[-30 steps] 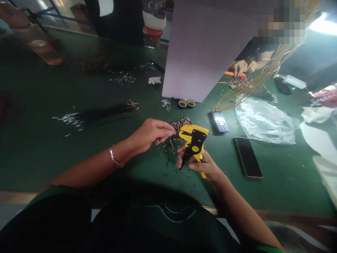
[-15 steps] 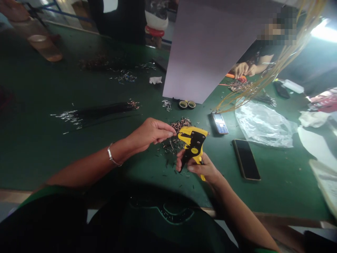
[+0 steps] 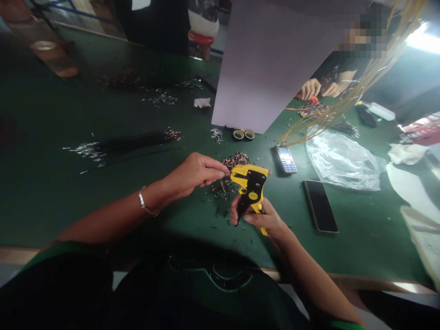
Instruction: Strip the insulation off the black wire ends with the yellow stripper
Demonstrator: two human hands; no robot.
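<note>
My right hand point(image 3: 266, 216) is wrapped around the handles of a yellow and black wire stripper point(image 3: 253, 188), its jaws pointing left. My left hand point(image 3: 199, 172) pinches a thin wire point(image 3: 227, 174) at the jaws' mouth; most of this wire is hidden by the fingers. Beneath and behind the jaws lies a heap of short wire pieces point(image 3: 235, 159) with coppery ends. Left of my hand, a bundle of black wires point(image 3: 134, 143) rests on the green table point(image 3: 144, 238), with pale tips at its left end and coppery tips at its right.
Two tape rolls point(image 3: 244, 134) and small metal terminals point(image 3: 216, 134) lie before a tall grey panel point(image 3: 264, 59). A keypad phone point(image 3: 286, 159), a smartphone point(image 3: 320, 206) and a plastic bag point(image 3: 343, 158) are at right. Yellow wires point(image 3: 357, 87) hang overhead. A co-worker's hands point(image 3: 319, 88) work behind the panel.
My hands and the wire stripper keep nearly the same pose. The whole view has shifted slightly. Behind the panel, the co-worker's hands have moved a little apart.
</note>
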